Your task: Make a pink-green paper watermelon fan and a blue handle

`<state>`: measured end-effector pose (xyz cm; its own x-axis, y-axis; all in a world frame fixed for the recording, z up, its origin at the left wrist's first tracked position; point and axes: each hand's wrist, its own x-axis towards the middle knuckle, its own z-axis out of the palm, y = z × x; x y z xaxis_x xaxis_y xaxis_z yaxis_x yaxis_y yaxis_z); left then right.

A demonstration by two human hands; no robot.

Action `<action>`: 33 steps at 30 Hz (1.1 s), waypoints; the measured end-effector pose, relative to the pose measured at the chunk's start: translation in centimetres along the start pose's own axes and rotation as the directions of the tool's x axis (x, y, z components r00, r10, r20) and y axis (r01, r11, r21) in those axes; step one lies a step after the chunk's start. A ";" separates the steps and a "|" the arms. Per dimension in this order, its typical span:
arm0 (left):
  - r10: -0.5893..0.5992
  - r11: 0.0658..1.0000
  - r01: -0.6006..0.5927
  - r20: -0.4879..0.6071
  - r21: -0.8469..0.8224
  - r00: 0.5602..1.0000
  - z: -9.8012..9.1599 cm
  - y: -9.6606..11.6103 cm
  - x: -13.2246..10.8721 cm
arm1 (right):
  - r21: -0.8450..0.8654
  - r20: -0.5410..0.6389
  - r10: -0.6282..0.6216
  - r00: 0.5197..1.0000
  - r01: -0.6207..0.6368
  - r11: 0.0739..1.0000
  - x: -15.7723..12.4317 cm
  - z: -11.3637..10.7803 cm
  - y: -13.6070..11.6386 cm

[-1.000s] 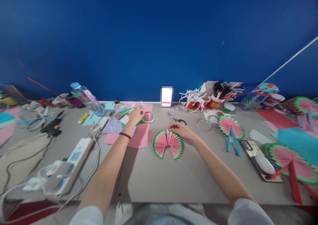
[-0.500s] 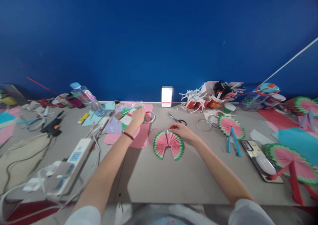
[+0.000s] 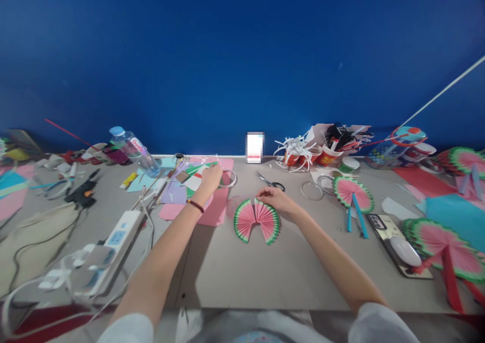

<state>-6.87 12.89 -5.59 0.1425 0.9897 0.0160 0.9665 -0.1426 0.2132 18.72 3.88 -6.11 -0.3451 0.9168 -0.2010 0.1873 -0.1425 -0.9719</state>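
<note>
A pleated paper fan [image 3: 256,219], pink with a green rim like a watermelon slice, lies spread on the grey table [image 3: 265,272] in front of me. My right hand [image 3: 275,198] rests on its top centre, fingers curled and pinching the folds together. My left hand [image 3: 209,177] reaches far left onto a heap of coloured papers [image 3: 197,189], its fingers closed on something small I cannot make out. A clear tape ring [image 3: 228,178] lies just right of that hand.
Scissors [image 3: 270,181] lie behind the fan. Finished fans [image 3: 352,194] with blue and red sticks, a phone [image 3: 394,239] and blue paper fill the right. A power strip [image 3: 113,244], cables, a glue gun [image 3: 81,194] and a water bottle [image 3: 132,148] crowd the left. Cups of scraps stand by the blue wall.
My left hand has shifted slightly back and right over the paper heap, nearer the tape ring. My right hand and the fan have stayed put.
</note>
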 end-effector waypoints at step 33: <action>0.102 0.994 -0.107 -0.214 -0.011 0.971 2.5 -2.6 -2.3 | 0.038 0.004 0.014 1.000 -0.015 0.999 0.1 -0.2 0.4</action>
<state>-9.13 10.92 -8.62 0.1912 0.9500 0.2468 0.9435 -0.2472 0.2206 18.92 4.00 -6.47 -0.3459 0.9132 -0.2154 0.1575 -0.1698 -0.9728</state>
